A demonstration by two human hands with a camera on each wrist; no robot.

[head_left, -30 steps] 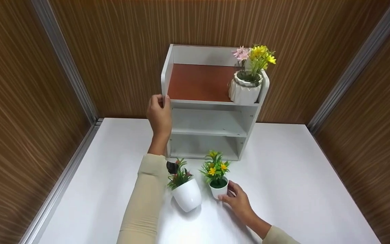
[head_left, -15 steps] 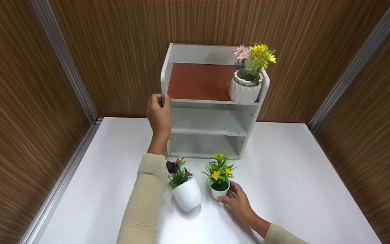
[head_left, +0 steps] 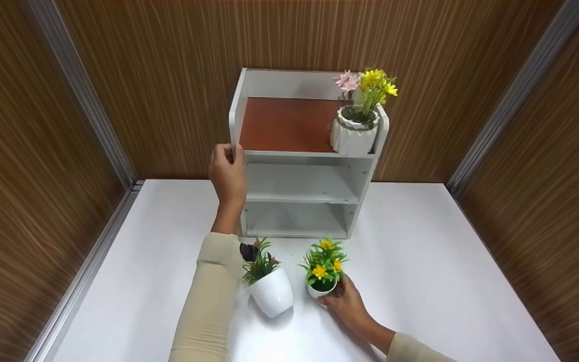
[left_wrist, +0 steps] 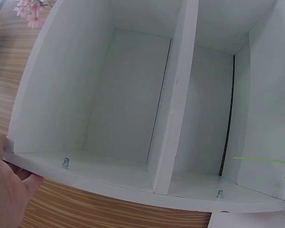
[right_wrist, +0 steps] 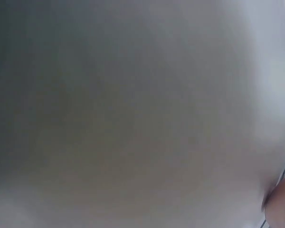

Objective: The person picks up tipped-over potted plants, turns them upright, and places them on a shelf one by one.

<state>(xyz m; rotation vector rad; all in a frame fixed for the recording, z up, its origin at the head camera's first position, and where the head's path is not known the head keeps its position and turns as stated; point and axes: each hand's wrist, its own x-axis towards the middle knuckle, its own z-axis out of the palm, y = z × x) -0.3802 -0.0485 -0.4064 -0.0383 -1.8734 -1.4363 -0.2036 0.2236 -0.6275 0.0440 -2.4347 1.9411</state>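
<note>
My left hand (head_left: 227, 173) grips the left side panel of a white shelf unit (head_left: 302, 200); in the left wrist view its fingers curl round the panel's edge. Low in the head view, my right hand (head_left: 348, 305) holds a small white-potted plant (head_left: 322, 269) with yellow flowers, thumb in front of the pot. To its left, a larger white pot (head_left: 272, 293) with a leafy, reddish-flowered plant leans over on the table, partly behind the left sleeve. A pale blurred surface fills most of the right wrist view, with a fingertip (right_wrist: 281, 202) at its lower right corner.
A ribbed white pot (head_left: 354, 133) with pink and yellow flowers stands at the right of the shelf's red-brown top. Wood-patterned walls (head_left: 169, 75) enclose the white table (head_left: 420, 241) on three sides.
The small plant in my right hand has tipped toward me, its top dropping lower in view. My left hand keeps its grip on the panel. The head view has shifted slightly.
</note>
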